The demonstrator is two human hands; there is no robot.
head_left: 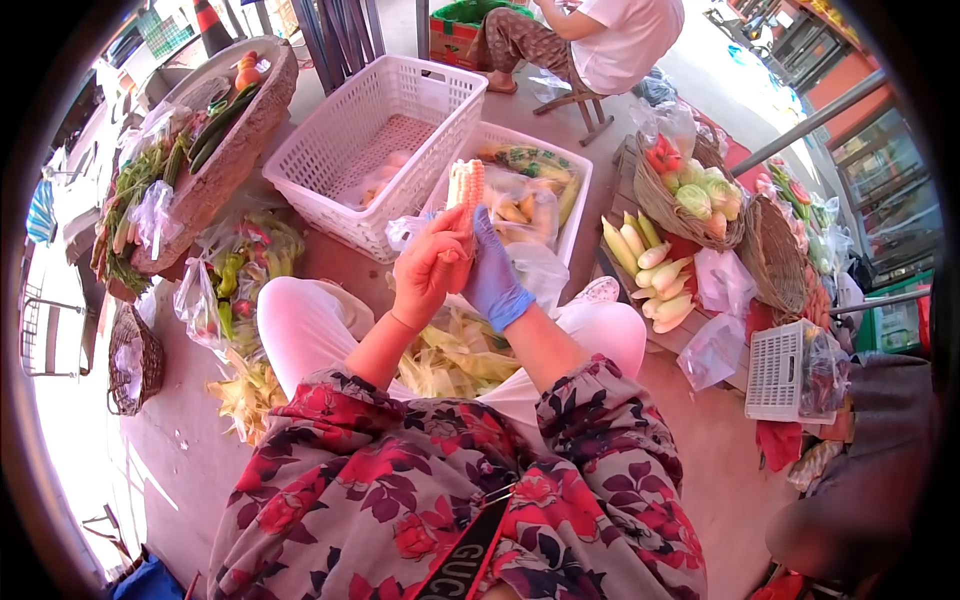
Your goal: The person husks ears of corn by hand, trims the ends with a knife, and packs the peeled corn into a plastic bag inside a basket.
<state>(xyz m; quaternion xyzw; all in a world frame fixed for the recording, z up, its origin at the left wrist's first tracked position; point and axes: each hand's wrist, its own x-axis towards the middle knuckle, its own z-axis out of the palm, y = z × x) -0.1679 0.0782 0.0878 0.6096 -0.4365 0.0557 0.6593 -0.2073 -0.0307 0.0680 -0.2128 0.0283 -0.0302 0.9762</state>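
An ear of corn [466, 186], bare of husk at its top with pale rows of kernels, stands upright between my two hands. My left hand [432, 262], ungloved, is closed with its fingers on the cob's left side. On the other side my right hand [496, 272], in a blue glove, is wrapped around the ear; the palms hide its lower part. Below them, between my legs, lies a heap of pale green husks [455, 355]. Just ahead stands a white foam box [575, 205] holding corn and plastic bags.
A white plastic crate [345, 185] stands ahead. Left are a stone trough [265, 105] of vegetables, bagged peppers [235, 285] and loose husks [245, 395]. Right, ears of corn [650, 265] lie near a vegetable basket [655, 205]. A seated person [625, 45] is ahead.
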